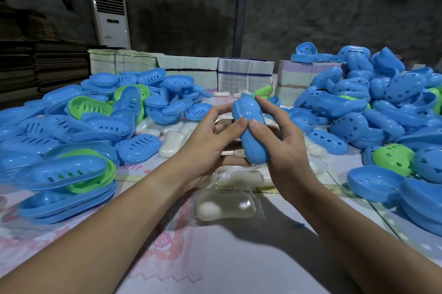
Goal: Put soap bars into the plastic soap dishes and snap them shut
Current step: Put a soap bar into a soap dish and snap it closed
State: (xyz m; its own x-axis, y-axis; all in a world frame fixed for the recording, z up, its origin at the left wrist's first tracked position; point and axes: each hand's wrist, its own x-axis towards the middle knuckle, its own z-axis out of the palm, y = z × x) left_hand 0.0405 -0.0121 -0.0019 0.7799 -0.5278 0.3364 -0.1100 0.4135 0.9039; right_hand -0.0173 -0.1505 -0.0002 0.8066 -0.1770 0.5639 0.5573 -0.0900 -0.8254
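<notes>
Blue oval plastic soap dish (250, 130), its two halves together, is held up above the middle of the bench (239, 258), between both hands and clear of the surface. It stands roughly on end, one rounded end pointing up and away, the other down toward the person. The left hand (212, 140) grips it from its left side, fingers curled behind the far end and thumb pressed on the near face. The right hand (284, 145) grips it from the right side, fingers wrapped over the top and thumb pressed on the near face just beside the left thumb, the two thumb tips almost touching. Whether a soap bar is inside cannot be told.

Directly below the hands, on the flowered pink bench cover, lie white soap bars in clear plastic wrappers (227, 206), one nearest the person and more just behind it. Further white soap bars lie past the hands toward the far edge. A heap of blue and green slotted dish halves (79, 140) fills the left side of the bench, and a heap of blue and green heart-holed dish halves (382, 112) fills the right side. Bundled stacks of flat printed cartons (245, 73) line the far edge. A white standing air conditioner (111, 20) is against the wall beyond.
</notes>
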